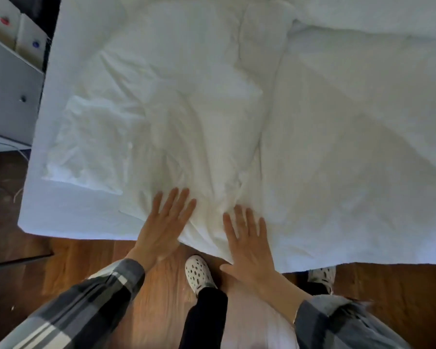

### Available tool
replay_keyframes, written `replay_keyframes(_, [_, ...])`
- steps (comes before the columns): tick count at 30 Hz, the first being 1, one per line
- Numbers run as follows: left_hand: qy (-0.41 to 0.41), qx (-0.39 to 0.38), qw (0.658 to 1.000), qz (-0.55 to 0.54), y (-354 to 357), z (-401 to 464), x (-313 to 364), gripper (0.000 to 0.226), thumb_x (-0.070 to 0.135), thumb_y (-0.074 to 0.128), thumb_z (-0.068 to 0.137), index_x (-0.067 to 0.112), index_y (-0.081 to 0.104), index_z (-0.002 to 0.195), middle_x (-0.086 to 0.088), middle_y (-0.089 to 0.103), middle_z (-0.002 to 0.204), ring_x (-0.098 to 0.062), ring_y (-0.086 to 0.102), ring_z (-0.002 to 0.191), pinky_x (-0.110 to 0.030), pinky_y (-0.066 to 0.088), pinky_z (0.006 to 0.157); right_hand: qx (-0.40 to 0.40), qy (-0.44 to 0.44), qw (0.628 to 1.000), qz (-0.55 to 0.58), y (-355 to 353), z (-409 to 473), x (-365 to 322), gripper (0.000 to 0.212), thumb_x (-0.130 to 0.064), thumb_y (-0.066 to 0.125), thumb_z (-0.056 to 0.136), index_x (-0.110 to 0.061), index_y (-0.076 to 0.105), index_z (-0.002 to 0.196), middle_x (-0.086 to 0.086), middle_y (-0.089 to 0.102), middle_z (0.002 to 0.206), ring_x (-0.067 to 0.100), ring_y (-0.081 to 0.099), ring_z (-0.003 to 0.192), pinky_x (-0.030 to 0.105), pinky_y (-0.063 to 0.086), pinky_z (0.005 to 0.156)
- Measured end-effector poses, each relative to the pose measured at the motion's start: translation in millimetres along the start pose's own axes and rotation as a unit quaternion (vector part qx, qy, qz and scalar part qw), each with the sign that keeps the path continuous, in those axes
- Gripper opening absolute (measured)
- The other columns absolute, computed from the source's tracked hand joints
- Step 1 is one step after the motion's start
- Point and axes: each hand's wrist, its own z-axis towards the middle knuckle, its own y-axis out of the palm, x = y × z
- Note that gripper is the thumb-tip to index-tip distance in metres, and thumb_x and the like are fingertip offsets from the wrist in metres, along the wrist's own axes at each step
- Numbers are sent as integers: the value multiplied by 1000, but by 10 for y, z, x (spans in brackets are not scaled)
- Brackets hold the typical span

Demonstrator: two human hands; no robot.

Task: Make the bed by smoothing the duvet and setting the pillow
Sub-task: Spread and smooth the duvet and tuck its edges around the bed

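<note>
Left hand (163,229) and right hand (249,245) lie flat, fingers spread, gripping nothing, pressing rumpled duvet (202,152) at bed (68,212) edge to smooth creases.

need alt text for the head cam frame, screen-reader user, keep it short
Seen from above, a person's left hand and right hand lie flat, fingers spread, on a rumpled white duvet at the near edge of a bed. Plaid sleeves, a white perforated clog and a wooden floor fill the bottom; a white drawer unit stands at left.
</note>
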Motion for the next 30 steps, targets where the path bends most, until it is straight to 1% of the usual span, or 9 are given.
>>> replay_keyframes(2, [-8, 17, 1000, 8, 98, 27, -311, 81, 19, 85, 65, 6, 56, 139, -21, 54, 144, -41, 51, 132, -62, 28, 115, -11, 50, 999, -10, -21, 240, -186, 117, -46, 83, 63, -8, 22, 154, 29, 21, 157, 53, 21, 143, 71, 18, 110])
replay_keyframes(4, [15, 52, 998, -38, 22, 164, -476, 58, 12, 87, 51, 6, 71, 107, -14, 71, 102, -35, 68, 96, -54, 36, 107, 1, 88, 996, -31, -128, 438, -261, 82, -19, 79, 66, -3, 45, 139, 30, 48, 138, 52, 45, 126, 67, 40, 97])
replay_keyframes(8, [5, 68, 989, -133, -152, 185, -582, 20, 8, 76, 63, 10, 65, 79, -6, 62, 64, -31, 62, 60, -45, 54, 86, 43, 106, 993, -20, -249, 469, -275, 36, -1, 76, 57, -10, 68, 91, 13, 69, 84, 36, 64, 79, 44, 53, 70])
replay_keyframes(14, [69, -240, 955, -158, -271, -407, -126, 27, 29, 45, 96, 13, 66, 102, -10, 71, 102, -34, 67, 95, -35, 46, 79, -91, 21, 994, -52, -324, 276, -478, 13, -12, 76, 62, -16, 69, 72, 2, 65, 71, 27, 62, 76, 42, 51, 85])
replay_keyframes(18, [63, -343, 890, -293, -564, -257, -176, 46, 63, 56, 79, 17, 57, 71, -3, 65, 73, -23, 59, 67, -32, 43, 63, -114, 3, 993, 41, -743, 435, -441, 9, -19, 55, 74, -14, 62, 77, 3, 63, 77, 24, 63, 78, 34, 51, 77])
replay_keyframes(21, [-31, -131, 912, -388, -563, -60, -526, 59, 71, 45, 79, 20, 70, 97, 1, 70, 96, -20, 65, 90, -35, 50, 83, 82, 33, 992, 87, -681, 607, -421, 57, -40, 59, 83, -11, 52, 132, 17, 42, 148, 34, 39, 138, 46, 34, 113])
replay_keyframes(23, [-133, 54, 927, -346, -398, 84, -857, 53, 48, 52, 92, 14, 58, 132, -9, 60, 132, -30, 55, 123, -40, 41, 105, 107, 105, 987, 55, -454, 656, -356, 79, -57, 41, 93, -11, 24, 154, 17, 11, 163, 35, 12, 150, 51, 16, 120])
replay_keyframes(26, [-252, 38, 931, -261, -47, 108, -1339, 64, 40, 51, 101, 10, 32, 153, -16, 32, 160, -33, 25, 149, -44, 16, 123, -29, 138, 990, -23, -10, 567, -266, 95, -75, 16, 85, -10, 26, 155, 20, 9, 163, 39, 13, 150, 62, 14, 117])
replay_keyframes(30, [-240, -10, 930, -280, 221, -92, -1548, 52, 37, 34, 108, 10, 38, 152, -12, 31, 163, -29, 22, 152, -42, 12, 125, 5, 135, 990, -37, -109, 620, -327, 82, -57, 44, 92, -6, 27, 153, 22, 16, 162, 40, 22, 147, 62, 20, 115])
